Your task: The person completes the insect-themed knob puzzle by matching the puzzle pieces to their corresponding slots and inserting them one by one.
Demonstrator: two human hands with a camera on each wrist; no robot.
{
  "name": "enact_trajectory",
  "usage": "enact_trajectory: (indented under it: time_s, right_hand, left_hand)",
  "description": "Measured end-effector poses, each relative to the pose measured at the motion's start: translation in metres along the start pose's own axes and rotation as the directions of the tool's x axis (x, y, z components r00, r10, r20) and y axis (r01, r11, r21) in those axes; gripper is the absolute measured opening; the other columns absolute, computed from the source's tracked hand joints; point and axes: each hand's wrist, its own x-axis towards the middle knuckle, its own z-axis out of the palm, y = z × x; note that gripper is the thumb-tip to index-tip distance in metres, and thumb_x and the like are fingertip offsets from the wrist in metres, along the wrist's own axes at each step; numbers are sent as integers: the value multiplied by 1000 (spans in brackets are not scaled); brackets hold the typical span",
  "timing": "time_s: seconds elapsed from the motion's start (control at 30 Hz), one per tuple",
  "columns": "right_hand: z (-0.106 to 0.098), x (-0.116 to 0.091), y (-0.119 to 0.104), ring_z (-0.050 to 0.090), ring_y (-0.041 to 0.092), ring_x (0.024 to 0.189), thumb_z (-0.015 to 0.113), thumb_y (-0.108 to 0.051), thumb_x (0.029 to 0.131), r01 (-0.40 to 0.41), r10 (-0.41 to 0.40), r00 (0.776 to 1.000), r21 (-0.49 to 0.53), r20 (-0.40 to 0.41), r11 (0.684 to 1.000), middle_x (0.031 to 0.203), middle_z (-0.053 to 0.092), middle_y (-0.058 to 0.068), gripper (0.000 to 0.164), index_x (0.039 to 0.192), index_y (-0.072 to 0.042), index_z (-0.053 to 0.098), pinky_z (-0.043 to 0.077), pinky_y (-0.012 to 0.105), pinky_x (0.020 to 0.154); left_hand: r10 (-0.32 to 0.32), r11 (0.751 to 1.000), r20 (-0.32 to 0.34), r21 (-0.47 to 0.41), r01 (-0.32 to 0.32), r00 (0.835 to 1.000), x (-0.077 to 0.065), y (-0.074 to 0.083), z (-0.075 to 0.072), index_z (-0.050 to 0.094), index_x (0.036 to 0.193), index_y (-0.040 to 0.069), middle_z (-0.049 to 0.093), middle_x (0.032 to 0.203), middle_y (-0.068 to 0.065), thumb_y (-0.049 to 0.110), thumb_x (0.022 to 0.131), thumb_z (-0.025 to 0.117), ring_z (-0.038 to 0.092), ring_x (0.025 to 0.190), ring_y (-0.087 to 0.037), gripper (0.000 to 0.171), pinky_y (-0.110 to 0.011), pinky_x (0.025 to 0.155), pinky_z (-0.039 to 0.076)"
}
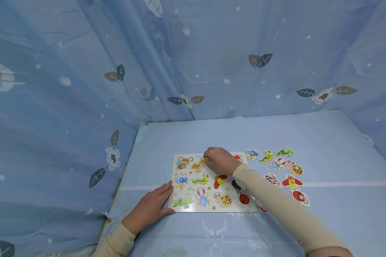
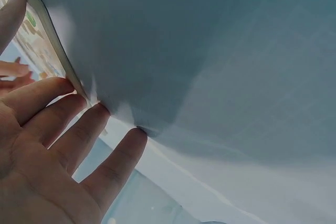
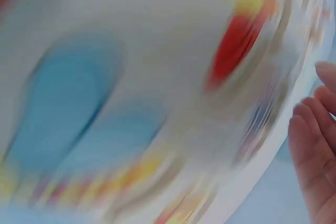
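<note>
A white insect puzzle board [image 1: 209,210] lies flat on the blue cloth, printed with colourful bugs. My left hand [image 1: 150,207] rests against its left edge, fingers spread and touching the rim; the left wrist view shows these fingertips [image 2: 139,135] along the board's side. My right hand [image 1: 221,160] is over the top of the board, fingertips beside the yellow wasp [image 1: 197,165]. In the right wrist view, fingers [image 3: 307,145] appear at the right edge, but whether they pinch anything is unclear. Right hand and sleeve cover part of the board, including the space beside the wasp.
Loose bug pieces lie right of the board, among them a mosquito [image 1: 252,154], a caterpillar [image 1: 267,156], a grasshopper [image 1: 284,152], a snail [image 1: 295,168] and a ladybug [image 1: 300,196]. The right forearm partly covers some of them. Blue patterned curtains [image 1: 225,71] stand behind the table.
</note>
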Motion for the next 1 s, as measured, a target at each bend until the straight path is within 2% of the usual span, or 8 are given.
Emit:
enact_trajectory:
  time_s: [0.1,0.2,0.27,0.37,0.5,0.67,0.83,1.0]
  right_hand:
    - [-16,-16,21,71,23,93,68,-11,100,-82,80,994,-26,-79,996,107,74,10,16,112,-5,76,61,40,84]
    - [-31,-33,43,72,31,96,70,-8,97,-211,201,970,-69,-135,975,107,74,16,17,111,0,76,61,47,84]
    - [-38,-45,57,71,33,94,71,-6,94,-289,273,950,-93,-152,953,106,74,19,18,109,3,75,61,49,82]
    - [-45,-59,75,68,29,81,71,-4,93,-356,339,929,-98,-150,930,97,73,18,11,100,3,75,59,47,73]
    - [-48,-70,89,61,20,67,71,-6,95,-373,362,922,-57,-140,926,85,72,13,10,88,-2,75,54,39,63]
    - [-52,-75,92,63,19,67,71,-6,95,-377,371,917,-18,-144,926,83,74,13,10,87,-1,76,56,39,64]
    - [-52,-77,92,59,20,64,71,-3,94,-365,359,921,-11,-150,931,80,72,13,11,84,-1,74,51,38,61]
    - [-52,-81,98,55,19,62,70,-2,94,-368,360,914,-11,-186,930,78,71,12,14,80,-2,73,48,36,60]
  left_hand:
    - [-1,1000,-4,6,1,1000,-1,0,0,52,151,2,46,162,-13,46,84,83,51,144,-34,86,-54,106,53]
    - [-8,1000,2,6,8,1000,-2,-1,-1,52,151,3,46,162,-13,46,84,83,51,145,-34,86,-54,106,53]
    - [-15,1000,6,4,15,1000,-3,-1,-1,52,151,3,46,162,-12,46,84,83,51,145,-34,86,-54,106,52]
    - [-32,1000,13,-1,32,999,-3,-2,-2,52,152,4,45,162,-11,46,84,83,50,146,-33,86,-55,107,52]
    - [-42,999,19,-8,42,999,-2,-2,-3,50,153,4,45,163,-11,46,85,82,49,147,-33,86,-55,108,51]
    - [-21,1000,7,-7,21,1000,0,-1,-3,50,153,4,44,163,-11,46,85,81,49,146,-34,86,-55,107,52]
    - [3,1000,1,4,-3,1000,0,-2,-2,50,152,2,45,162,-12,46,85,82,50,145,-34,86,-55,105,53]
    - [1,1000,10,1,-1,1000,0,-1,0,50,152,2,46,162,-12,46,84,83,51,145,-35,87,-55,106,52]
